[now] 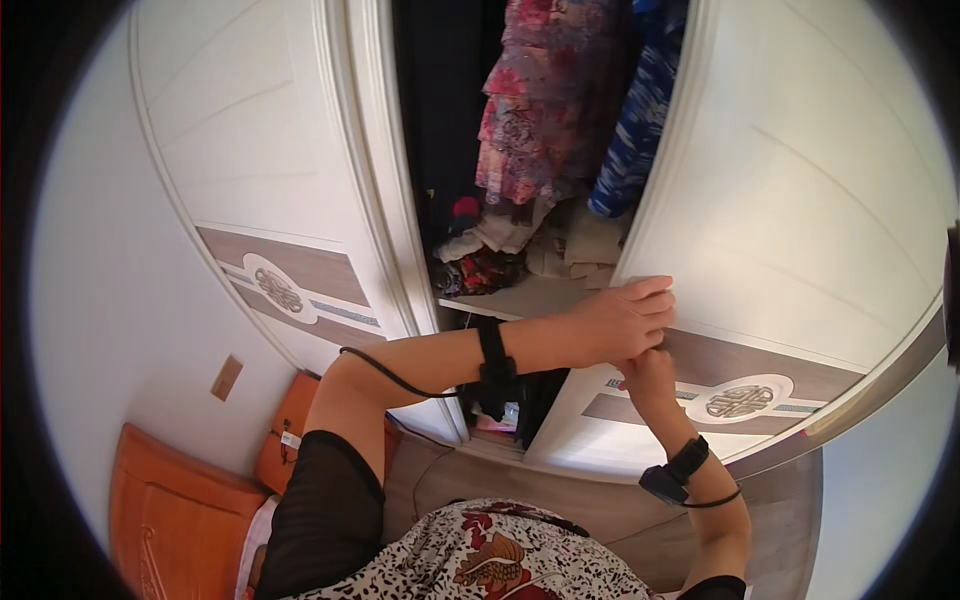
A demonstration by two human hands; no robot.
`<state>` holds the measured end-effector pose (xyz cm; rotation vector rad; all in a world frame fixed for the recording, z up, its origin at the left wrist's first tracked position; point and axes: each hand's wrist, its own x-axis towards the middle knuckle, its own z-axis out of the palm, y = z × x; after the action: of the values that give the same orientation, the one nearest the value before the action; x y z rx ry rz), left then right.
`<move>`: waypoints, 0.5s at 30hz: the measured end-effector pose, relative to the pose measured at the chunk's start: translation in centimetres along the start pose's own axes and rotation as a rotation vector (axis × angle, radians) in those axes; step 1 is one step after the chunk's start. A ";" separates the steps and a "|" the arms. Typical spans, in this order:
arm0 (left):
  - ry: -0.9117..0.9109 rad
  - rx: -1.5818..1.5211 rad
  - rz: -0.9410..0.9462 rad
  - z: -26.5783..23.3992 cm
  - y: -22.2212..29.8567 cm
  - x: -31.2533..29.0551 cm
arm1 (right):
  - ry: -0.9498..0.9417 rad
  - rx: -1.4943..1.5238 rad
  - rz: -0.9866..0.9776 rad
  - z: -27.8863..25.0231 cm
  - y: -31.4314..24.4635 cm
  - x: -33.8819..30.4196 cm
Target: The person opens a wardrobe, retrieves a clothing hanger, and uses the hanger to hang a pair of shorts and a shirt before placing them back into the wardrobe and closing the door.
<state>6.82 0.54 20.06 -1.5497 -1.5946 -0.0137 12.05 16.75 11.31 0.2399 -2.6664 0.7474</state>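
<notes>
My left hand (625, 322) reaches across in front of the inner edge of the right wardrobe door (800, 200). Its fingers are bent and point right, over the pale door face. Just below, my right hand (652, 378) is closed and meets the underside of the left one. What either hand holds, if anything, is hidden behind the fingers. Whether they press on the door or hang just in front of it, I cannot tell. A black strap (495, 350) circles my left forearm, and another strap with a small box (670, 478) is on my right wrist.
Between the doors hang a pink ruffled dress (545, 110) and a blue patterned garment (640, 110). Folded clothes (490, 240) lie on a shelf (540, 297) below. The left wardrobe door (250, 130) stands at the other side. Orange wooden furniture (180, 510) is at lower left.
</notes>
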 end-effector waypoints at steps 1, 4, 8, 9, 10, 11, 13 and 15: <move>-0.017 -0.001 -0.023 -0.7 -0.3 -1.1 | -0.003 0.000 0.000 0.7 -1.1 0.4; -0.044 -0.030 -0.066 -2.6 -1.5 -4.2 | -0.005 -0.012 -0.036 3.2 -3.4 1.4; -0.074 -0.045 -0.086 -5.6 -3.0 -6.9 | -0.053 -0.030 -0.045 5.6 -6.4 2.6; -0.099 -0.044 -0.097 -6.3 -3.4 -7.6 | -0.049 -0.035 -0.035 5.9 -7.2 2.7; -0.145 -0.041 -0.102 -6.9 -3.8 -8.4 | -0.044 -0.055 -0.062 5.9 -8.4 2.9; -0.142 -0.047 -0.098 -7.3 -4.1 -8.9 | -0.039 -0.075 -0.089 5.9 -9.4 3.1; -0.102 -0.007 -0.102 -8.1 -4.6 -9.7 | -0.030 -0.096 -0.096 6.0 -10.6 3.3; -0.088 0.002 -0.121 -9.1 -4.7 -10.5 | -0.027 -0.114 -0.102 6.0 -11.6 3.3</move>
<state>6.31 -13.92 22.11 -1.4674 -1.7556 -0.0105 10.24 3.60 13.25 0.3554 -2.6880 0.5620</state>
